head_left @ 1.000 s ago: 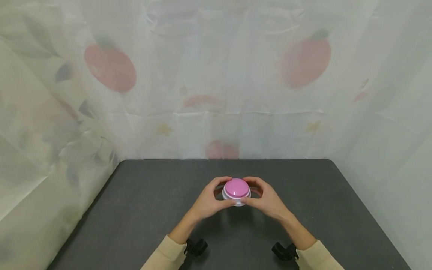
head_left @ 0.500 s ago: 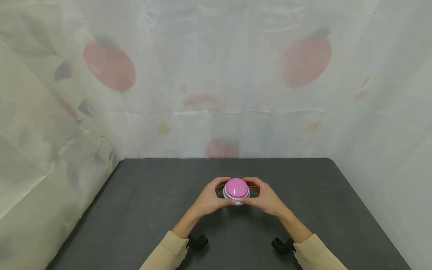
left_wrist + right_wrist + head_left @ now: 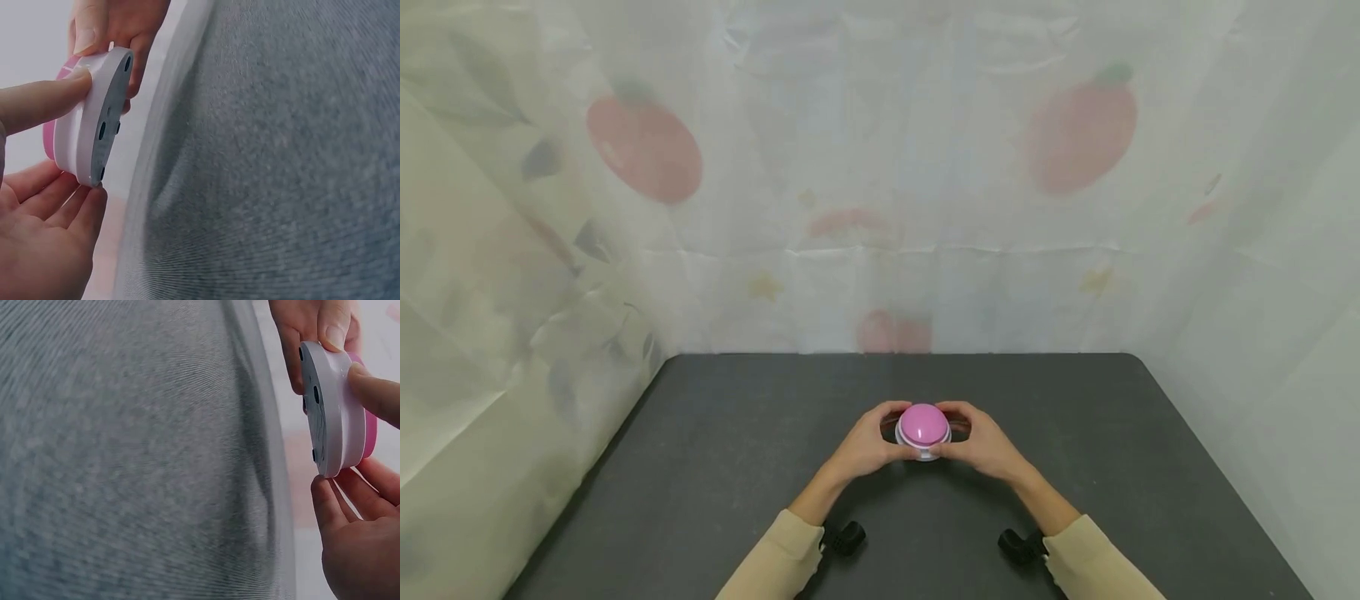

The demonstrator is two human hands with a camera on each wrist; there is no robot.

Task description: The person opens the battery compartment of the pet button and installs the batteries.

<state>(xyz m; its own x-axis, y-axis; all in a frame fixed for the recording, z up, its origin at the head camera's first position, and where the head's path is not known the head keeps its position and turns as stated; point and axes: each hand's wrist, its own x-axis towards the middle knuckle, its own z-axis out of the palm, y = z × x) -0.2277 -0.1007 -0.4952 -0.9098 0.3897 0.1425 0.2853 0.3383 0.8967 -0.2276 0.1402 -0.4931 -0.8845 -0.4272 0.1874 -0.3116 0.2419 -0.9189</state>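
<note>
Currently the button (image 3: pixel 922 427) is off the counter (image 3: pixel 715 467), held above its middle. Left hand (image 3: pixel 867 444) and right hand (image 3: pixel 983 443) both pinch the white base, thumbs on the near rim. Underside faces the counter in both wrist views. Not yet set down; dome unpressed.

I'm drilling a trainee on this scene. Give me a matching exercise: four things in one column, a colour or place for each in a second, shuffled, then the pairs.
Things:
1. button dome
2. button base
3. table
4. sleeves

Descriptions:
a. dark grey
b. beige
c. pink
d. white, held clear of the table between left hand and right hand

Pairs: 1-c, 2-d, 3-a, 4-b
</note>
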